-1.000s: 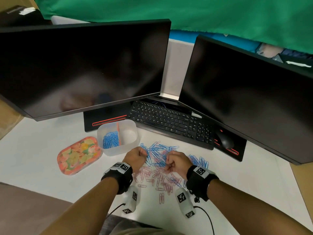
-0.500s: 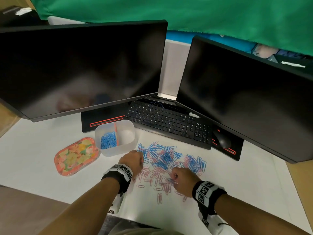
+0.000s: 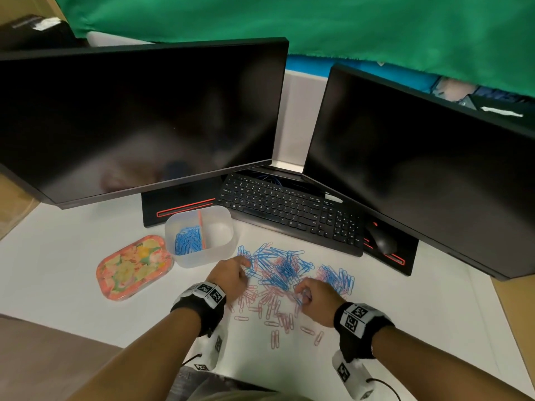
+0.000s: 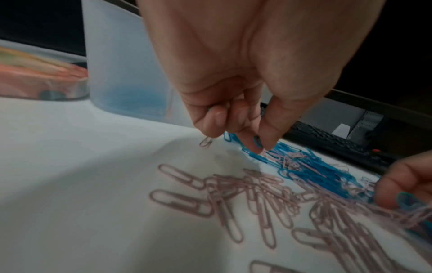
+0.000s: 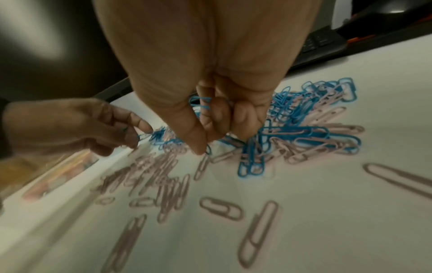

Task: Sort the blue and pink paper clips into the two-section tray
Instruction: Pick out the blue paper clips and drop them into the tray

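Note:
The translucent two-section tray (image 3: 202, 257) stands at the pile's far left. Blue clips (image 3: 187, 241) fill its left section; the right section (image 3: 219, 230) looks empty. Mixed blue and pink paper clips (image 3: 285, 269) lie spread on the white desk, with mostly pink ones (image 3: 269, 309) nearer me. My left hand (image 3: 244, 261) is at the pile's left edge, thumb and finger pinching a blue clip (image 4: 257, 141). My right hand (image 3: 301, 293) is over the pile's near right side. It holds several blue clips (image 5: 201, 105) in its curled fingers, and its thumb and forefinger pinch one more (image 5: 207, 149).
A floral tin (image 3: 133, 267) lies left of the tray. A black keyboard (image 3: 289, 209) and mouse (image 3: 382, 241) sit just behind the pile, under two dark monitors (image 3: 139, 117). The desk's front edge is close to my forearms.
The left hand has reached forward to the blue clips at the pile's left edge. The right hand drew back toward me, then returned to the pile's near right side.

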Motion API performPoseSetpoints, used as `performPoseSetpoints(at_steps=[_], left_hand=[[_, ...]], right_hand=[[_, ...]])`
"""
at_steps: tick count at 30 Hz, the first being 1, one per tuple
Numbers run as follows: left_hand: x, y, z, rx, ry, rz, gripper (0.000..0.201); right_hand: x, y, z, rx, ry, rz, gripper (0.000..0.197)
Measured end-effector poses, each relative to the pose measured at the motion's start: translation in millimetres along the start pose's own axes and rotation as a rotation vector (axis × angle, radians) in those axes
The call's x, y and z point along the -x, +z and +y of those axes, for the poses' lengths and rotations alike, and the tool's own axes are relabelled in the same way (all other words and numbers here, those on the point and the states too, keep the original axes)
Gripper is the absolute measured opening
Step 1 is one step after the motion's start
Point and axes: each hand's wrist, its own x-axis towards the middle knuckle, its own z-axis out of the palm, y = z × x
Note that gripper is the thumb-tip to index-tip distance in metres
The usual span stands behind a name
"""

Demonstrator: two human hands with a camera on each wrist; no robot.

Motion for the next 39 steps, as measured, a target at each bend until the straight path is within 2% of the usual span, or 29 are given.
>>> performPoseSetpoints(at_steps=[5,13,15,17,19,23,26,28,30,33,35,39], left_hand=[[1,2,2,0.069,0.016,-0.018,0.032],[0,0,5,0.282,-0.025,-0.04,0.019],[-1,-1,5,0.386,-0.065,-0.05,0.02],[-1,-2,7,0.485,-0.104,-0.069,0.02],[-1,-3,10,0.522,-0.122,-0.087,0.019],[5,-4,18,0.569,-0.124,-0.123,0.016],[7,-4,25,0.664,-0.115,-0.137,0.014],[8,-5,31,0.717,-0.142,-0.151,0.023],[11,-9,35,0.83,-0.202,-0.169,0.024],[13,-16,39,1.008,-0.257,-0.163,0.015],[14,-23,39,1.092,-0.281,-0.151,0.018],[18,-44,35,1.207,-0.293,-0.106,0.035]], right_hand=[[0,-15,-10,-0.009,0.085,-0.143,0.04],[4,-34,-34,0.049,0.11,-0.225,0.023],[1,-37,-40,0.073,0.146,-0.242,0.034],[-2,-38,-42,0.13,0.173,-0.275,0.033],[-5,-40,-43,0.226,0.158,-0.358,0.027],[-1,-50,-54,0.284,0.125,-0.421,0.045],[-4,-55,-55,0.25,0.123,-0.428,0.036],[-6,-58,-55,0.154,0.112,-0.447,0.027],[-7,-57,-57,-0.11,0.137,-0.432,0.021],[-11,-51,-66,-0.45,0.132,-0.308,0.023],[-17,-45,-76,-0.581,0.102,-0.275,0.025],[-29,-35,-109,-0.778,0.086,-0.324,0.023]])
